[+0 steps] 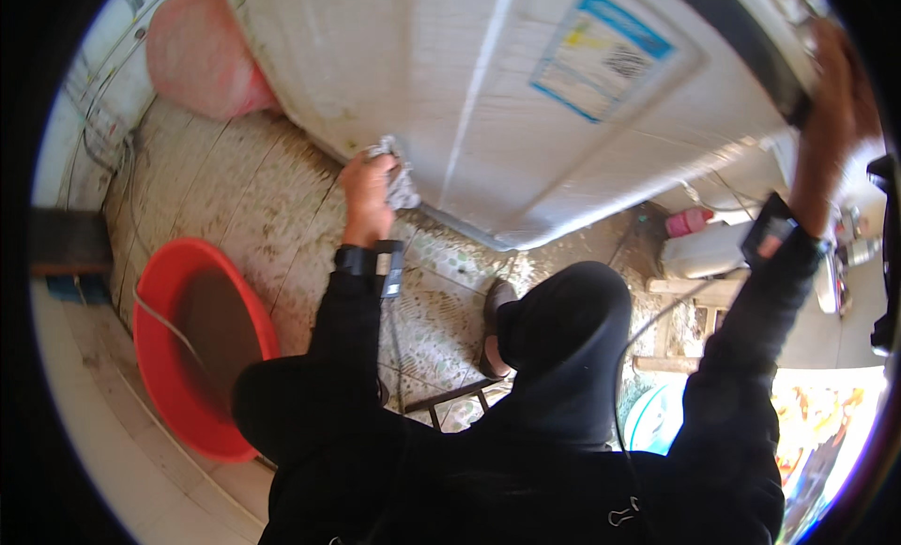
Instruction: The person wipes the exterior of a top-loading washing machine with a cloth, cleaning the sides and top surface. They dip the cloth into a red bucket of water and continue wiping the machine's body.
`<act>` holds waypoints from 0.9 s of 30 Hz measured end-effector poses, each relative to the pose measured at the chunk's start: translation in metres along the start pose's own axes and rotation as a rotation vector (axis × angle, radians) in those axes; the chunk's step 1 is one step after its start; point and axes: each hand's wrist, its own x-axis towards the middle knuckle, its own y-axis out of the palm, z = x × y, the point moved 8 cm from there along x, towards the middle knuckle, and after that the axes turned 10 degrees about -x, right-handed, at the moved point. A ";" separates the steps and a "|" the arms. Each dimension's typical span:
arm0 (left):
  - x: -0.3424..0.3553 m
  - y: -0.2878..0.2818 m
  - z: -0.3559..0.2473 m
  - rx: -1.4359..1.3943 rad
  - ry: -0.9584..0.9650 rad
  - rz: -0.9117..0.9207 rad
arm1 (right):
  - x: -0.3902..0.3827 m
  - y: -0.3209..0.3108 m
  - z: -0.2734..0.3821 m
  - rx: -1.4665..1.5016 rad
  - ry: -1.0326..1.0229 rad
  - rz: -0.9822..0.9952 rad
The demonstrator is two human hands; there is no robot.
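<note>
My left hand (367,193) is closed around a crumpled grey cloth (400,174), which presses against the lower edge of a large white appliance (375,67), apparently a washing machine. A blue-bordered label (603,57) is stuck on its ribbed side panel. At the far right, my right hand (835,104) is raised to the appliance's upper edge, beside a dark strip (737,34). Its fingers are blurred and partly lost at the picture's rim, but they seem to grip that edge.
On the left, a red basin (155,357) holds murky water, with a pale hose or cord dipping into it. A pink bag (202,52) lies behind the appliance. Dirt marks the tiled floor (244,198). Rightward are a pink bottle (688,222) and a wooden rack (668,329).
</note>
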 end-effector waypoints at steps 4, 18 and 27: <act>-0.022 0.037 -0.053 0.219 0.028 0.035 | -0.005 0.005 0.016 0.204 -0.009 -0.027; -0.115 0.068 -0.104 0.110 -0.090 0.493 | -0.249 0.098 0.164 0.427 0.363 0.751; -0.111 0.072 -0.082 0.138 0.037 0.264 | -0.325 0.174 0.190 1.066 0.972 0.746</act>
